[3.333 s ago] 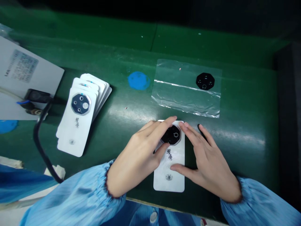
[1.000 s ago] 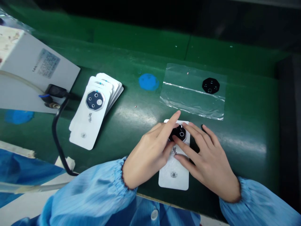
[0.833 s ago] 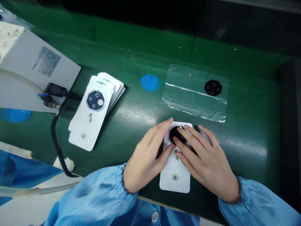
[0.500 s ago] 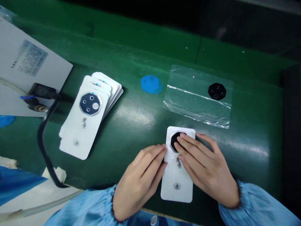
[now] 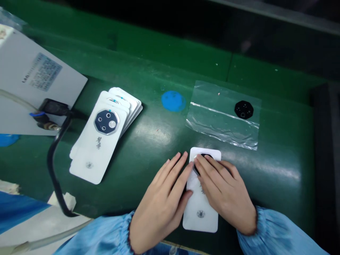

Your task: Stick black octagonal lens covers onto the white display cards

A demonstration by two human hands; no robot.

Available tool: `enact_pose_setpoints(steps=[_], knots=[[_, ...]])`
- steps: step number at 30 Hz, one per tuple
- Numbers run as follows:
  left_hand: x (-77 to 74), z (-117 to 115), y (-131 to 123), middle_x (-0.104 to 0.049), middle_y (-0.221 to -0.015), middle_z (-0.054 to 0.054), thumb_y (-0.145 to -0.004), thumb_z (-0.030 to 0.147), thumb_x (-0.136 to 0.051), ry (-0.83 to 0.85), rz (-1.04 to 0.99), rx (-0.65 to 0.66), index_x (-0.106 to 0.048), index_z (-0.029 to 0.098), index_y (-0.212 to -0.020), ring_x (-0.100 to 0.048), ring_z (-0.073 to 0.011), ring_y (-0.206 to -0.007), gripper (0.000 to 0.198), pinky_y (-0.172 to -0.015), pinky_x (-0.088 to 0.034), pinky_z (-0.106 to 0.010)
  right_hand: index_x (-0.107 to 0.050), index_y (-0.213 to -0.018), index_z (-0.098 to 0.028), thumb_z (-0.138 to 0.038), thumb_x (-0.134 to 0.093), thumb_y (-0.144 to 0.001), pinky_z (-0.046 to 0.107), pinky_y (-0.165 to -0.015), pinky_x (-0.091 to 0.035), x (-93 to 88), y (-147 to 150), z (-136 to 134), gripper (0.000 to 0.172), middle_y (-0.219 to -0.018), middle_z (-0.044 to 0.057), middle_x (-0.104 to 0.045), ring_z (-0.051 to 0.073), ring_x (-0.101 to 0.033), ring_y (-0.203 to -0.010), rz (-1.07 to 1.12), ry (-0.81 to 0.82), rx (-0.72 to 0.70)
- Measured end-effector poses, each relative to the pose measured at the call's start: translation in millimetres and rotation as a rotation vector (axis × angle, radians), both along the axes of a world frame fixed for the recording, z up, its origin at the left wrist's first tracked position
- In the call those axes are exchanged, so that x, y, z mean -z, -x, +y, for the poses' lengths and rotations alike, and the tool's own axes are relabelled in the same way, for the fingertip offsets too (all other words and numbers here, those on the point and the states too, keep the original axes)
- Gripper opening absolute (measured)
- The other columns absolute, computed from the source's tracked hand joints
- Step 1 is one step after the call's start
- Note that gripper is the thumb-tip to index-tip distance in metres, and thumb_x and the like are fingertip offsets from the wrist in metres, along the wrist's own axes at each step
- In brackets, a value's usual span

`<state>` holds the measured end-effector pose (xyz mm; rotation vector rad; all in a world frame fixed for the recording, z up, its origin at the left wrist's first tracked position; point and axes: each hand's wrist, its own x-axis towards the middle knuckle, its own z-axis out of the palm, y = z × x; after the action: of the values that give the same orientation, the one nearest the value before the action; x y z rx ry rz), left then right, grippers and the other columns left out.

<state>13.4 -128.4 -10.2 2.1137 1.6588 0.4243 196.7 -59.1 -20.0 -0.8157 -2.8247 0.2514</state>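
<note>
A white phone back cover (image 5: pixel 201 221) lies flat on the green table in front of me, its dark octagonal camera piece near the top edge. My right hand (image 5: pixel 225 189) rests with extended fingers on that octagon and hides most of it. Along the cover's left edge is my left hand (image 5: pixel 162 202), fingers stretched and spread, with the index fingertip and thumb at the edge. Farther up, a black octagonal lens plate (image 5: pixel 244 109) lies on a clear plastic sheet (image 5: pixel 212 122).
To the left, several similar white covers (image 5: pixel 97 163) sit in a fanned stack. Behind them stands a white box (image 5: pixel 26 102) with a plugged-in black cable (image 5: pixel 51 170) running down the table. A blue round patch (image 5: pixel 173 101) marks the tabletop beside the plastic sheet.
My right fingers have shifted left across the octagon. My left fingers have spread apart and moved slightly upward. The whole view has shifted a little.
</note>
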Motion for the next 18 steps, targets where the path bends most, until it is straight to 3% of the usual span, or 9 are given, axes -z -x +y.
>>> enact_pose_setpoints(steps=[3, 7, 10, 12, 15, 18], knots=[[-2.2, 13.9, 2.1, -0.021, -0.158, -0.009, -0.091, 0.026, -0.050, 0.049, 0.011, 0.077, -0.014, 0.008, -0.151, -0.017, -0.0221, -0.146, 0.072, -0.120, -0.024, -0.041, -0.047, -0.133, 0.000, -0.013, -0.047, -0.098, 0.045, -0.099, -0.036, 1.4, 2.8, -0.4, 0.037, -0.136, 0.016, -0.052, 0.029, -0.046, -0.123, 0.049, 0.025, 0.032], [-3.7, 30.9, 4.4, -0.030, -0.153, -0.011, -0.086, 0.042, -0.060, 0.061, -0.065, 0.088, -0.016, 0.014, -0.150, -0.026, -0.0240, -0.142, 0.083, -0.118, -0.028, -0.044, -0.041, -0.137, -0.003, -0.017, -0.049, -0.097, 0.043, -0.104, -0.037, 1.0, 0.4, 0.5, 0.043, -0.136, 0.017, -0.049, 0.027, -0.044, -0.125, 0.204, 0.215, 0.107], [-5.2, 35.9, 2.8, -0.034, -0.144, -0.014, -0.082, 0.032, -0.067, 0.137, -0.215, 0.031, -0.021, 0.019, -0.149, -0.032, -0.0269, -0.136, 0.083, -0.112, -0.038, -0.044, -0.034, -0.143, -0.013, -0.022, -0.056, -0.093, 0.044, -0.111, -0.034, -1.9, -3.5, 2.7, 0.055, -0.148, 0.014, -0.033, 0.027, -0.033, -0.135, 0.365, 0.414, 0.309], [-6.2, 36.0, -0.6, -0.034, -0.138, -0.013, -0.083, 0.020, -0.064, 0.194, -0.395, -0.002, -0.023, 0.023, -0.148, -0.041, -0.0242, -0.129, 0.078, -0.107, -0.045, -0.040, -0.032, -0.145, -0.020, -0.024, -0.061, -0.091, 0.045, -0.111, -0.035, -5.4, -6.2, 5.1, 0.062, -0.148, 0.012, -0.034, 0.027, -0.035, -0.135, 0.489, 0.572, 0.416], [-9.5, 33.9, -9.2, -0.038, -0.133, -0.010, -0.083, 0.012, -0.061, 0.245, -0.790, -0.080, -0.022, 0.031, -0.147, -0.057, -0.0158, -0.108, 0.077, -0.093, -0.054, -0.031, -0.042, -0.138, -0.028, -0.024, -0.062, -0.091, 0.036, -0.085, -0.057, -14.6, -11.0, 8.0, 0.051, -0.119, 0.007, -0.062, 0.022, -0.062, -0.104, 0.711, 0.919, 0.485], [-18.2, 33.2, -20.7, -0.053, -0.117, -0.007, -0.084, 0.014, -0.061, 0.224, -1.040, -0.216, -0.043, 0.026, -0.133, -0.062, -0.0104, -0.084, 0.053, -0.072, -0.058, -0.022, -0.060, -0.115, -0.027, -0.022, -0.064, -0.089, 0.023, -0.057, -0.057, -28.2, -16.0, 6.5, 0.027, -0.090, 0.002, -0.069, 0.016, -0.067, -0.072, 0.853, 1.060, 0.513]])
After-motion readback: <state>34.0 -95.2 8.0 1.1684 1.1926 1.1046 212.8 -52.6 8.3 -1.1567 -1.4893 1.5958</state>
